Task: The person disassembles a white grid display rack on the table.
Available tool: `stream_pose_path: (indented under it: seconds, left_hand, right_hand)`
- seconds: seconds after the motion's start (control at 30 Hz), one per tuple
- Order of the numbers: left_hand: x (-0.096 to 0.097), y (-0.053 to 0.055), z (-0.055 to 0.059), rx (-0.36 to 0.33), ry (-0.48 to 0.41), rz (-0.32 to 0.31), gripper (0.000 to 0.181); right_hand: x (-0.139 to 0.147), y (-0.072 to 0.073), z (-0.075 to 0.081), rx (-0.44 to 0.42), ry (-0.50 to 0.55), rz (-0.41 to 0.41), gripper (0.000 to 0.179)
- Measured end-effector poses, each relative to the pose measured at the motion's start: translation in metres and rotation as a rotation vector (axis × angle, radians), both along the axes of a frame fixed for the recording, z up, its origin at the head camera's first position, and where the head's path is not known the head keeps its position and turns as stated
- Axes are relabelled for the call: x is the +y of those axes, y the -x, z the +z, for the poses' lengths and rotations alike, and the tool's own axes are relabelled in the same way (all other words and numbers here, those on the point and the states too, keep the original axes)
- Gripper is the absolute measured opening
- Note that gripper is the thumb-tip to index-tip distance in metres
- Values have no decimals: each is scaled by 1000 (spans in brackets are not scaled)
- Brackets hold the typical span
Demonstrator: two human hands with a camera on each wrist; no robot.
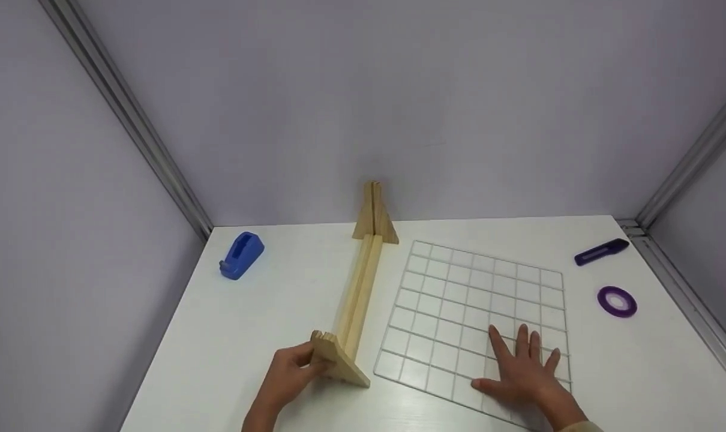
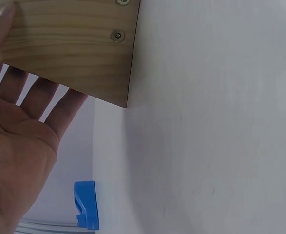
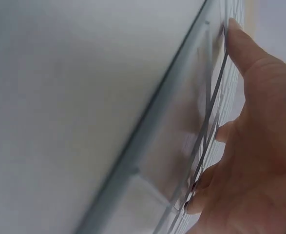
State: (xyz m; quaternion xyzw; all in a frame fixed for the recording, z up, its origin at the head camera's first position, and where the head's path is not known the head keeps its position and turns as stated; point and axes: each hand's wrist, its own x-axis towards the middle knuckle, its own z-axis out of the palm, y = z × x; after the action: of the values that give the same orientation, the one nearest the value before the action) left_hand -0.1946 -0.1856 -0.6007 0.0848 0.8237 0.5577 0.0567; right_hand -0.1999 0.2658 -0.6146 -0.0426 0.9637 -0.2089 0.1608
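Observation:
A wooden stand lies lengthwise on the white table: a grooved bar (image 1: 363, 288) joins two tapered end pieces. At the near end piece (image 1: 342, 360), my left hand (image 1: 288, 375) grips the board between thumb and fingers. The left wrist view shows the thumb on the board's face (image 2: 69, 53), where two screw heads are visible, and the other fingers behind it. To the right of the stand, a white wire grid panel (image 1: 447, 279) lies flat. My right hand (image 1: 522, 375) is spread over its near right part, fingers straight, fingertips on the wires (image 3: 206, 114).
A blue tape dispenser (image 1: 242, 256) stands at the back left of the table (image 1: 249, 324). On the right side lie a dark purple cutter (image 1: 602, 252) and a purple ring-shaped roll (image 1: 617, 301). The far end piece (image 1: 375, 213) stands close to the back wall.

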Motion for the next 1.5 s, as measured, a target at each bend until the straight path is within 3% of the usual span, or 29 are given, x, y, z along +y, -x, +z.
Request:
stream_pose_path:
  seconds: [0.27, 0.47, 0.77, 1.13, 1.5]
  left_hand:
    - [6, -10, -6, 8, 0, 63, 39]
    - [10, -15, -6, 42, -26, 58, 33]
    - [16, -17, -5, 26, -29, 83, 36]
    - [21, -24, -9, 58, -40, 92, 33]
    - [25, -25, -8, 26, -71, 112, 33]
  right_hand:
    - [9, 11, -8, 38, 9, 61, 117]
    - [18, 20, -7, 76, 12, 117, 115]
    - [27, 32, -4, 85, 0, 166, 114]
    - [37, 44, -2, 104, -2, 224, 114]
    - [44, 52, -1, 94, -10, 246, 116]
